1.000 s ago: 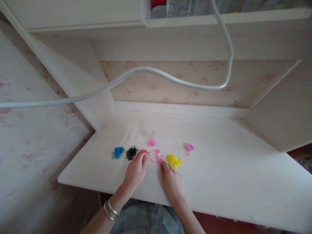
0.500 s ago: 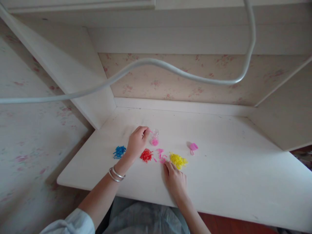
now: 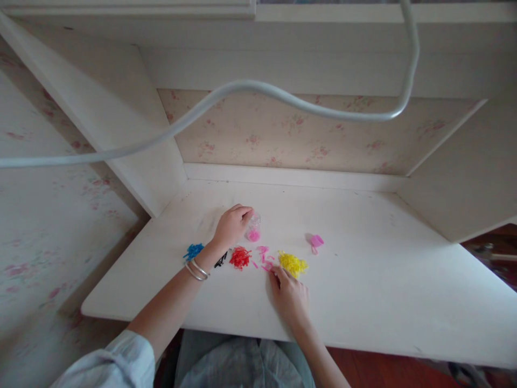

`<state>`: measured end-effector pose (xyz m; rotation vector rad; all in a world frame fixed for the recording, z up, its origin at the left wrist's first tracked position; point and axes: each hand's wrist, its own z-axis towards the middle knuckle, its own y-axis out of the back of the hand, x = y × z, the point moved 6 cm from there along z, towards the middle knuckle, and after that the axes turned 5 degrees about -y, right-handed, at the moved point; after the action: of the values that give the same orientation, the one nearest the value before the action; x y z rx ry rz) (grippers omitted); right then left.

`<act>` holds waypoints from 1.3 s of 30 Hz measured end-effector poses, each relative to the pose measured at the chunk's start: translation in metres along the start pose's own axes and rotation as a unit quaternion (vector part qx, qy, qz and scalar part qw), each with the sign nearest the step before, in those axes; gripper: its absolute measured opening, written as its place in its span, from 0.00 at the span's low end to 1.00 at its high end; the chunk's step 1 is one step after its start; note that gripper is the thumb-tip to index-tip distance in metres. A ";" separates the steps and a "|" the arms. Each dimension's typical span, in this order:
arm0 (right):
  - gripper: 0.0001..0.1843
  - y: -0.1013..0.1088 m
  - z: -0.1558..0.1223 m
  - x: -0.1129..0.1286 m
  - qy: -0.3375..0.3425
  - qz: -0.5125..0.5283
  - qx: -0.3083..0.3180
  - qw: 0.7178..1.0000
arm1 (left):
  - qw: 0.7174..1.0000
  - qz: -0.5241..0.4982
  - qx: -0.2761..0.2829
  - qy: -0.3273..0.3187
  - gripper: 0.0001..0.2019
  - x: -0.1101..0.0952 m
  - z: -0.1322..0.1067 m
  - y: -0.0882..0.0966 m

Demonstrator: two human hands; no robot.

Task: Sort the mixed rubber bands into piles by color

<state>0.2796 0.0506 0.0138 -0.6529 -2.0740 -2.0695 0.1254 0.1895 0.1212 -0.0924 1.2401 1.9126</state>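
My left hand, with two silver bangles at its wrist, is pinched at the mouth of a small clear jar. Pink pieces fill the jar's lower part. Whatever sits between those fingertips is hidden. My right hand rests on the desk, its fingers closed at the near end of a loose cluster of thin pink strips, seemingly on one strip. Just left of the cluster is a pile of red strips. A yellow pile lies right beside my right fingers.
Black strips and a blue pile lie partly behind my left forearm. Farther right is a pink object, its kind unclear. The white desk has side panels and a back ledge. A white cable crosses the upper view.
My left hand has moved from beside the jar, where a pink strip showed at its fingertips, to the jar's mouth. The black strips have come into sight. My right hand stays by the pink cluster.
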 end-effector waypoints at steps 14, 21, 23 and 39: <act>0.17 -0.001 0.003 -0.002 0.010 0.036 -0.013 0.999 | 0.997 -0.055 -0.046 0.040 0.14 -0.010 -0.024 0.014; 0.17 -0.007 0.005 -0.003 0.024 0.043 -0.027 0.998 | 0.992 -0.047 0.058 0.106 0.13 -0.030 -0.110 -0.020; 0.17 -0.007 0.007 -0.005 0.033 0.065 -0.040 0.996 | 0.987 -0.029 0.092 0.129 0.13 -0.027 -0.131 -0.038; 0.23 0.006 0.012 -0.015 -0.004 0.334 -0.115 0.936 | 0.975 0.130 0.157 0.083 0.15 -0.033 -0.150 -0.061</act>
<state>0.2973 0.0591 0.0129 -1.1976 -1.3318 -1.8857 0.1346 0.0622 0.0162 0.0823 1.7266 1.9295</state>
